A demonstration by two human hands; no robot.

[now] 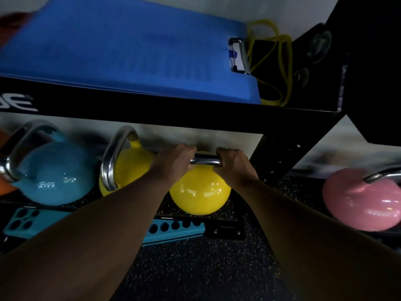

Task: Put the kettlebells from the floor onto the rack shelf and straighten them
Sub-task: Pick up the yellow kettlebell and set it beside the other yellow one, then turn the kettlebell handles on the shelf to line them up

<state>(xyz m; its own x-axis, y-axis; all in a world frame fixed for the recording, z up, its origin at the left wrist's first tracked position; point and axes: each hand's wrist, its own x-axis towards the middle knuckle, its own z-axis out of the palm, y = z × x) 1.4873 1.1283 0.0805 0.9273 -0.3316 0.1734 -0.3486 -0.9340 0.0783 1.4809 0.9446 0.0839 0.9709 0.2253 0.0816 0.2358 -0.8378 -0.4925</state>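
A black metal rack (173, 115) fills the upper view, seen from above by a person bending towards its low shelf. Its upper shelf carries a thick blue mat (121, 48), with a yellow band (271, 68) coiled at the mat's right end.

Below, on the low shelf (217, 218), three kettlebells stand in a row. At the left is a blue kettlebell (54, 172), its steel handle turned at an angle. Just beside it is a yellow kettlebell (128, 166), partly hidden by the left forearm, its handle also turned edge-on. Next to that, close to the rack's right upright, is a second yellow kettlebell (200, 190), the one being handled. A pink kettlebell (360, 198) sits well apart to the right, beyond the upright; whether it rests on the floor or on another shelf cannot be told.

Both hands are closed around the steel handle (206, 160) of the second yellow kettlebell: the left hand (175, 158) grips its left end, the right hand (233, 161) its right end, with a short bare stretch of bar between them. The handle lies across the view, parallel to the shelf front. Whether the base is fully down on the shelf cannot be told.

The step looks like seating and squaring this kettlebell. To do it well, keep both grips firm until the weight rests flat, lower rather than drop it, keep fingers clear of the neighbouring yellow kettlebell and the upright, and leave it well back from the shelf edge so it cannot roll off.
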